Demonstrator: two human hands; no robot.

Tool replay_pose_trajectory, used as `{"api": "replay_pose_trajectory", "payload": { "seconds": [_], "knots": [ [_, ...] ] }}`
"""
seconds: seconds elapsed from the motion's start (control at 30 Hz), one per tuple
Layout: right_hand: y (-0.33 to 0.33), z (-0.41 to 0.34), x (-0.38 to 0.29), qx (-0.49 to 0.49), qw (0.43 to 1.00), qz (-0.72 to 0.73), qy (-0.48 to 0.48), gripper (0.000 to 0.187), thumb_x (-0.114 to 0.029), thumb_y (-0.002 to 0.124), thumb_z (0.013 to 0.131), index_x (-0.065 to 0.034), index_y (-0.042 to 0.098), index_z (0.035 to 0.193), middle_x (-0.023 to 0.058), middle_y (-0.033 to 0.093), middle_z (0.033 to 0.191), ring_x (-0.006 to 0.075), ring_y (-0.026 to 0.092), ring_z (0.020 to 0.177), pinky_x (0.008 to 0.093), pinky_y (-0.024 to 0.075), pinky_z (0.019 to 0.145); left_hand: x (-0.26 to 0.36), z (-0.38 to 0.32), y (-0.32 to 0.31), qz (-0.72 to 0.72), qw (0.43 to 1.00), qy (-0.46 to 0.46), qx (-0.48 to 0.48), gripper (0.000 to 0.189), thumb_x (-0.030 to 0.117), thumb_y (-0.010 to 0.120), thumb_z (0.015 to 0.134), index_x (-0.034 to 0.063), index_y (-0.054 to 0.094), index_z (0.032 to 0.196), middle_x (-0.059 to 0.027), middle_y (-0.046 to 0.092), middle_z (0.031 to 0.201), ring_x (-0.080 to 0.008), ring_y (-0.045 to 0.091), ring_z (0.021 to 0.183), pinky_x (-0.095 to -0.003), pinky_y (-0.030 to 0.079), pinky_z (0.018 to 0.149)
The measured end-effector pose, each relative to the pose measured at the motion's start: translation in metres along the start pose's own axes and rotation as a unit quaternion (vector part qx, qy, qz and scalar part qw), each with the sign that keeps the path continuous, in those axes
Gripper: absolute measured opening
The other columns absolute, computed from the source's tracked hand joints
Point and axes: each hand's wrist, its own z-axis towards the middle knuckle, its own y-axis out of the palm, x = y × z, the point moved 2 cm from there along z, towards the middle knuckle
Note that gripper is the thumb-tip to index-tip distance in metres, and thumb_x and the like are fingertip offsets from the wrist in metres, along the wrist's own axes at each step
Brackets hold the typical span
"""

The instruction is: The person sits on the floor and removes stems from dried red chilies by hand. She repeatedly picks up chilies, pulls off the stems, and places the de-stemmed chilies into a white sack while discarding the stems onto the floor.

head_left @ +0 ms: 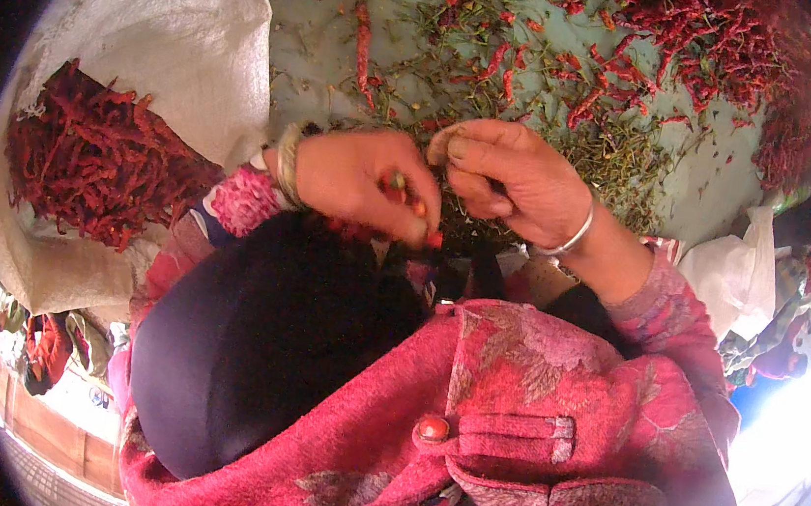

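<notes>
My left hand (365, 182), blurred, has its fingers curled round red chilli peppers (435, 240); a green and orange bit shows inside the curl. How many it holds is hidden. Just to its right, my right hand (525, 169) has bent fingers drawn together, and no object shows between them. Dry chilli stems (611, 167) lie in a heap behind and beside my right hand. Beyond both hands, scattered red chillies (496, 62) rest among stems on the greenish floor (312, 13). One long dried chilli (362, 45) lies apart from the others.
At the left, an open white woven sack (206, 32) holds a pile of dark red chillies (104, 162). A large chilli heap (724, 42) spreads at the far right. White plastic sheeting (732, 280) lies by my right forearm. My dark-clad knee (268, 357) rises below my left hand.
</notes>
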Motion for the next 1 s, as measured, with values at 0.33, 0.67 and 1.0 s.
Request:
{"api": "replay_pose_trajectory", "payload": {
  "seconds": [0.33,0.67,1.0],
  "knots": [
    [-0.103,0.015,-0.001,0.242,0.584,-0.714,-0.299,0.019,-0.019,0.061,0.081,-0.0134,0.06,0.099,0.0084,0.06,0.091,0.0293,0.062,0.077,0.0375,0.0506,0.062,-0.019,0.004,-0.021,-0.158,0.954,0.162,0.196,0.026,0.029,0.063,0.083,0.0035,0.057,0.083,0.0003,0.055,0.07,-0.006,0.049,0.064,-0.0222,0.041,0.06],
    [-0.106,0.061,-0.016,0.218,0.471,-0.784,-0.339,0.019,-0.011,0.062,0.075,-0.0111,0.059,0.094,0.0078,0.055,0.082,0.028,0.058,0.074,0.0375,0.0482,0.058,-0.031,0.01,-0.027,-0.199,0.932,0.11,0.283,0.022,0.018,0.063,0.082,0.0009,0.06,0.097,-0.0014,0.06,0.079,-0.0091,0.057,0.069,-0.023,0.046,0.065],
    [-0.034,0.025,0.006,0.187,0.578,-0.691,-0.392,0.021,-0.016,0.062,0.077,-0.0096,0.055,0.096,0.0093,0.061,0.082,0.0302,0.061,0.071,0.0394,0.0499,0.057,-0.037,0.021,-0.025,-0.291,0.866,0.139,0.383,0.027,0.016,0.066,0.081,0.0021,0.059,0.104,-0.0033,0.063,0.085,-0.0122,0.062,0.069,-0.0256,0.052,0.059]
  ]
}}
